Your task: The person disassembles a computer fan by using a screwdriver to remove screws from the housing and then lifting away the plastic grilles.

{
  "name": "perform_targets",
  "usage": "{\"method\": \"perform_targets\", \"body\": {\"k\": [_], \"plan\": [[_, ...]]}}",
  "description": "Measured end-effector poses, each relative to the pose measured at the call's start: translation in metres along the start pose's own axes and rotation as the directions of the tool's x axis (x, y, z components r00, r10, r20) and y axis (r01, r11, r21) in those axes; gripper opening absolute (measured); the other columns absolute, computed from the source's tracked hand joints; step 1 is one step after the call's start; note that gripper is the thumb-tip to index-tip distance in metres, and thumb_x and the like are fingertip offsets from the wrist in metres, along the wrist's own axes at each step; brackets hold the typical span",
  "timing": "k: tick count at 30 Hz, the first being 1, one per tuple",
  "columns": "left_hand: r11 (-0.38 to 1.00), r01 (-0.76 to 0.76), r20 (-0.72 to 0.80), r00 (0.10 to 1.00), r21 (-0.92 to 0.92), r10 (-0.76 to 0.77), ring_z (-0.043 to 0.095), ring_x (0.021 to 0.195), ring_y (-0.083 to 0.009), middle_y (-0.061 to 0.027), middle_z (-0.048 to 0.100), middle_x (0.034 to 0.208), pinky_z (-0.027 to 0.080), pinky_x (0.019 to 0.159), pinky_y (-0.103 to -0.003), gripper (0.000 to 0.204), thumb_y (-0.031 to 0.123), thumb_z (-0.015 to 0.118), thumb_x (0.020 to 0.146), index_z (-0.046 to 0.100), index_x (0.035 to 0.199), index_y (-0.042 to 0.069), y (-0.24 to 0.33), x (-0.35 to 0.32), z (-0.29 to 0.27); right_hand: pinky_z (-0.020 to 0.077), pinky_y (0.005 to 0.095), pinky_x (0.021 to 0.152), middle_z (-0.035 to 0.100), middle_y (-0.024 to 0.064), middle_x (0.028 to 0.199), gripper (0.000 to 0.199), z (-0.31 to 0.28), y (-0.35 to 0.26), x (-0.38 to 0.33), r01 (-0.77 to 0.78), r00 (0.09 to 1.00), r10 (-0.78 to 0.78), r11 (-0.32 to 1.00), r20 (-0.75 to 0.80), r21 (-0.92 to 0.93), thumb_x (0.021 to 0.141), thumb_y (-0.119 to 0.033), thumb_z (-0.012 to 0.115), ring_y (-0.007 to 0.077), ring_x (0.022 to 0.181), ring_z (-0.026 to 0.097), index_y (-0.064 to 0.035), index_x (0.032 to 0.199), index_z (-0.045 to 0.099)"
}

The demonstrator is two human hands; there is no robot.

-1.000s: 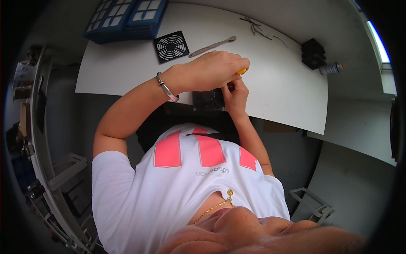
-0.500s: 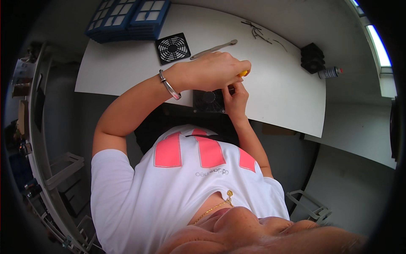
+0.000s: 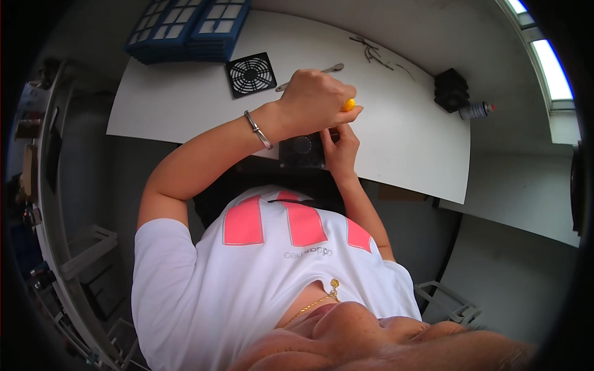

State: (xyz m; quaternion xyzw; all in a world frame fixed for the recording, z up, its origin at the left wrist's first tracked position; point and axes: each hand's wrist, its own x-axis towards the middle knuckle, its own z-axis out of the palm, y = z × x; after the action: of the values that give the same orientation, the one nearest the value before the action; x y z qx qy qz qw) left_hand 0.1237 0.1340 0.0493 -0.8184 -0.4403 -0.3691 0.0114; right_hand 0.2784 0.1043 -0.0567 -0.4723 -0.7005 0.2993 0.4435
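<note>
My left hand [image 3: 320, 102], with a silver bracelet at the wrist, is closed around a yellow-handled tool [image 3: 349, 105]. Only the rounded yellow end shows; the working end is hidden by my fingers. Below that fist, at the table's near edge, lies a square black cooling fan [image 3: 302, 145] with a round hub. My right hand [image 3: 341, 150] grips the fan's right side, thumb and fingers at its far right corner. The tool is held above that corner; whether it touches the fan is hidden.
Beyond my left hand lie a black fan grille [image 3: 250, 75] and a grey long-handled tool [image 3: 335, 68]. Stacked blue-framed filters [image 3: 218, 25] stand far left. Loose black cable ties [image 3: 371, 52] lie at the back; black fans [image 3: 451, 90] and a spray can [image 3: 475, 110] stand at right.
My left fist has turned and shifted slightly left, so more of the yellow handle shows. My right hand stays on the fan. The whole view has shifted a little.
</note>
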Motion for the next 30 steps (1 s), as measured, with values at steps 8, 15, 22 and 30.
{"method": "perform_targets", "body": {"k": [8,15,22,30], "plan": [[0.759,0.406,0.012,0.885,-0.509,-0.465,0.054,0.058,-0.0081,-0.0025,0.055,0.065,0.041,0.052,-0.026,0.034,0.025,0.065,0.093,0.051,0.069,0.006,-0.012,-0.046,-0.044,0.0498,0.0247,0.062,0.068,0.0042,0.079,0.013,-0.006,-0.001,0.003,-0.102,0.994,0.1,0.994,0.039,0.032,0.086,-0.006,0.074,0.0094,0.067,0.064,-0.0018,0.095,0.066],[0.198,0.673,0.467,0.666,-0.713,-0.581,0.057,0.071,-0.0068,-0.0001,0.051,0.077,0.048,0.066,-0.025,0.019,0.022,0.055,0.099,0.054,0.091,0.005,-0.019,-0.13,-0.02,0.052,0.0244,0.067,0.068,0.0042,0.081,0.014,-0.019,0.0,0.016,-0.141,0.968,0.141,0.99,0.208,-0.016,0.084,-0.006,0.077,0.0101,0.073,0.066,-0.0014,0.092,0.066],[0.834,0.549,0.399,0.778,-0.057,-0.485,0.066,0.082,-0.0322,-0.0149,0.056,0.11,0.055,0.073,-0.04,0.095,0.05,0.087,0.064,0.044,0.139,0.009,0.011,-0.128,-0.004,0.0531,0.0276,0.065,0.068,0.0077,0.08,0.01,-0.018,-0.001,0.017,-0.167,0.976,0.163,0.986,0.148,0.017,0.081,-0.007,0.078,0.0155,0.07,0.067,-0.0016,0.085,0.07],[0.868,0.496,0.444,0.769,0.038,-0.459,0.066,0.077,-0.0296,-0.0123,0.054,0.105,0.056,0.068,-0.039,0.102,0.048,0.088,0.061,0.041,0.142,0.007,0.022,-0.124,-0.013,0.0507,0.0337,0.058,0.061,0.0074,0.076,0.011,-0.031,-0.007,0.024,0.117,0.965,-0.025,0.931,0.26,-0.346,0.088,-0.015,0.072,0.0233,0.062,0.063,-0.0056,0.088,0.065]]}}
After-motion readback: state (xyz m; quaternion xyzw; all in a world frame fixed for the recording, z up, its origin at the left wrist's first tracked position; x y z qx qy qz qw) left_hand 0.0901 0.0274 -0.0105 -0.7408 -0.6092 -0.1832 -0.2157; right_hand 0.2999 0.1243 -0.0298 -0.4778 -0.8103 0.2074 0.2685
